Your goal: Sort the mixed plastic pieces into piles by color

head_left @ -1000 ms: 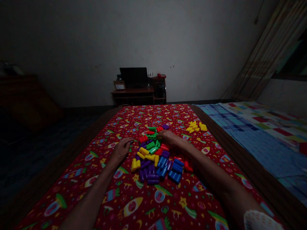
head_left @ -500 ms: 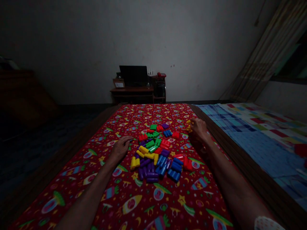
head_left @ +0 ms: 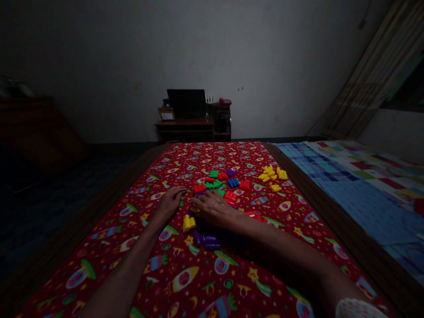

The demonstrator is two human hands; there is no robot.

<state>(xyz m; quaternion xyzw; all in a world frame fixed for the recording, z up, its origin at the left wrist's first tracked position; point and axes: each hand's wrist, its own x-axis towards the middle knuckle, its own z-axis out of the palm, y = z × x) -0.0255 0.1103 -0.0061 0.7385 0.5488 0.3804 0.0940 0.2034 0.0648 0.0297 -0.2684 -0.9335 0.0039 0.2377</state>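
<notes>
My left hand (head_left: 170, 203) lies palm down on the red rocket-print bedsheet (head_left: 149, 251), fingers apart, touching nothing but the cloth. My right hand (head_left: 215, 210) lies over a spread of plastic building blocks, its fingertips beside a small yellow block (head_left: 194, 210). Red blocks (head_left: 231, 198), green blocks (head_left: 213, 184) and a blue block (head_left: 233, 182) lie just beyond it. A yellow pair (head_left: 189, 223) and purple blocks (head_left: 208, 240) lie nearer me. My right hand and forearm hide the pile's near middle. A yellow cluster (head_left: 271, 174) sits apart to the right.
The bed's wooden edge (head_left: 351, 234) separates the sheet from a neighbouring bed with a checked quilt (head_left: 351, 194). A desk with a dark laptop (head_left: 187, 104) stands against the far wall. A striped curtain (head_left: 374, 75) hangs at the right.
My right hand has moved left from the far right side and now lies over the near part of the pile. The yellow blocks it was by now sit grouped at the right. My left hand stays put.
</notes>
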